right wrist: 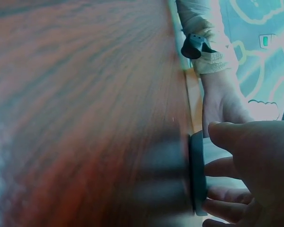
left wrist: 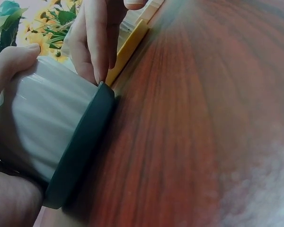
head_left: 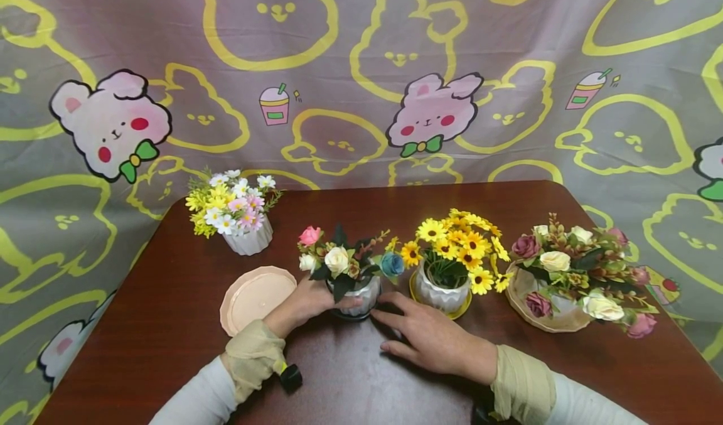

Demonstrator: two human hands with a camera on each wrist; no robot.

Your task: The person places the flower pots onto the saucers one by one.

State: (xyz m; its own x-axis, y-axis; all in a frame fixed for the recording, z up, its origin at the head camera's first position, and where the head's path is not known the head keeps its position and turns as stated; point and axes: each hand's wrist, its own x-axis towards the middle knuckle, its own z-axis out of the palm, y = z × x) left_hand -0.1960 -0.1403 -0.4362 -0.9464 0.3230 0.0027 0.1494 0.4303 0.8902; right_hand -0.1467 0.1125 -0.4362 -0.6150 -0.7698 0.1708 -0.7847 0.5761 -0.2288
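A white ribbed flowerpot (head_left: 367,294) with artificial roses (head_left: 337,260) in pink, cream and blue stands in a dark green saucer (left wrist: 80,149) near the table's middle. My left hand (head_left: 309,301) grips the pot from the left, thumb across its front. On the pot's other side is my right hand (head_left: 427,335), its fingers loosely extended. In the left wrist view, a right fingertip meets the saucer's rim. Just right stands a pot of yellow daisy-like flowers (head_left: 473,244) in a yellow saucer (head_left: 455,315).
A beige scalloped saucer (head_left: 257,299) lies bare at left, partly behind my left wrist. Behind it stands a white pot (head_left: 250,240) of white, yellow and pink flowers. At right, mauve and cream roses (head_left: 555,262) rise above another beige saucer (head_left: 556,323). A patterned cloth (head_left: 350,86) hangs behind the table.
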